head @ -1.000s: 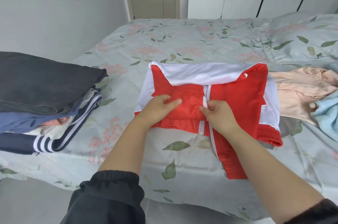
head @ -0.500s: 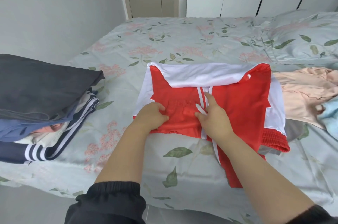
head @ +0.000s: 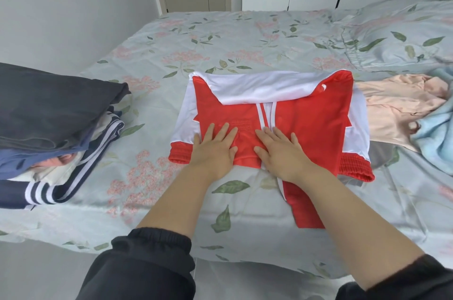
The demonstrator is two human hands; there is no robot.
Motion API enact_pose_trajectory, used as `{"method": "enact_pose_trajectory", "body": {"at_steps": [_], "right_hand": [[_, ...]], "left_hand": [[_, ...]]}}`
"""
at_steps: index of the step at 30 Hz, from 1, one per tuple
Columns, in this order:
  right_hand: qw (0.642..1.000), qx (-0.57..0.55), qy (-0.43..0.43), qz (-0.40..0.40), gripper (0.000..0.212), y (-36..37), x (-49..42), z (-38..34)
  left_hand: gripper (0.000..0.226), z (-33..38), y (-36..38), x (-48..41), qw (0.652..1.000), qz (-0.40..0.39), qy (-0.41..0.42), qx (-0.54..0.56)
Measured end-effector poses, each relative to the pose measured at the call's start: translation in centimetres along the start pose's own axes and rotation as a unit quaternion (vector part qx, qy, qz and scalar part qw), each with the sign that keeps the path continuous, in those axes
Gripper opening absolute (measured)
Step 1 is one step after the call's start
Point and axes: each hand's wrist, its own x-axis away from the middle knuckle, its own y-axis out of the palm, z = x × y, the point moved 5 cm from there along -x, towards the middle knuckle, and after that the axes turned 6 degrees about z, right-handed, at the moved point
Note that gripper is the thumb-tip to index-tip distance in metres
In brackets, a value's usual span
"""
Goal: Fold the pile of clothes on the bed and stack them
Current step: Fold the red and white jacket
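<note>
A red and white jacket (head: 316, 123) lies partly folded on the floral bed sheet (head: 196, 37), its white collar part turned over the top. One red sleeve hangs toward the bed's near edge. My left hand (head: 215, 147) presses flat on the jacket's lower left part, fingers straight. Beside it my right hand (head: 282, 150) presses flat next to the white zip stripes. A stack of folded clothes (head: 49, 116), dark grey on top with navy striped pieces under it, sits at the left edge of the bed.
Unfolded clothes lie to the right: a peach garment (head: 397, 108), a light blue one (head: 438, 138) and a grey piece under the jacket. A pillow (head: 404, 35) lies at the back right. Wardrobe doors and a shelf with plush toys stand behind the bed.
Both hands let go of the folded-in sleeve fabric they pinched and now lie flat on it, slightly lower. The camera moved closer over the jacket.
</note>
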Motion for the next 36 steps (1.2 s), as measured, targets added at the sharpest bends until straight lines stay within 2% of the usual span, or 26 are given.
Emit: {"method": "enact_pose_trajectory", "body": {"at_steps": [2,5,8,10,12,16,19,22,24,26,28,30,32,34,36], "right_hand": [[0.998,-0.057,-0.014,0.014,0.05,-1.2,1.0,0.4],[0.989,-0.112,-0.029,0.092,0.037,-4.1,3.1,1.6],[0.981,-0.12,-0.022,0.15,0.033,-6.4,5.3,3.9],[0.981,-0.133,0.002,0.141,0.033,-7.2,6.7,5.7],[0.984,-0.148,0.019,0.097,0.035,-7.5,8.1,7.2],[0.991,-0.13,-0.02,0.018,0.053,-7.4,10.8,8.5],[0.992,-0.116,-0.045,0.031,0.066,-6.9,12.0,8.7],[0.992,-0.075,-0.065,0.074,0.065,-6.2,12.3,8.2],[0.991,-0.043,-0.065,0.108,0.057,-6.2,12.1,8.0],[0.989,-0.037,-0.067,0.123,0.045,-6.3,11.9,8.0],[0.988,-0.085,-0.073,0.106,0.034,-6.3,11.5,8.1],[0.98,-0.177,-0.053,0.071,0.024,-6.1,11.2,8.3],[0.963,-0.259,0.004,0.079,0.012,-6.4,10.6,8.7],[0.952,-0.278,0.05,0.121,0.037,-6.8,9.6,9.2],[0.937,-0.295,0.071,0.171,0.047,-7.4,8.7,9.0]], "left_hand": [[0.053,0.8,-1.0,0.1,0.998,0.046,0.024,-0.019],[0.055,3.2,-2.7,0.8,0.99,0.102,0.096,0.009],[0.054,6.2,-3.3,2.0,0.975,0.1,0.193,0.037],[0.055,8.1,-2.8,3.1,0.965,0.076,0.247,0.042],[0.06,9.5,-2.4,3.9,0.955,0.068,0.286,0.031],[0.052,10.6,-2.2,5.0,0.939,0.095,0.33,-0.001],[0.045,11.3,-2.7,6.1,0.928,0.107,0.356,0.021],[0.037,11.9,-3.1,6.9,0.905,0.174,0.385,0.044],[0.025,11.6,-2.8,6.8,0.911,0.173,0.361,0.097],[0.022,10.8,-2.2,6.2,0.929,0.148,0.281,0.193],[0.018,9.9,-2.4,5.5,0.929,0.15,0.194,0.276],[0.008,9.3,-3.2,4.8,0.908,0.157,0.124,0.369],[0.017,8.8,-3.7,3.7,0.869,0.145,0.064,0.468],[0.015,8.6,-3.9,2.6,0.828,0.141,0.015,0.542],[0.011,8.6,-4.0,1.6,0.803,0.161,-0.009,0.574]]}}
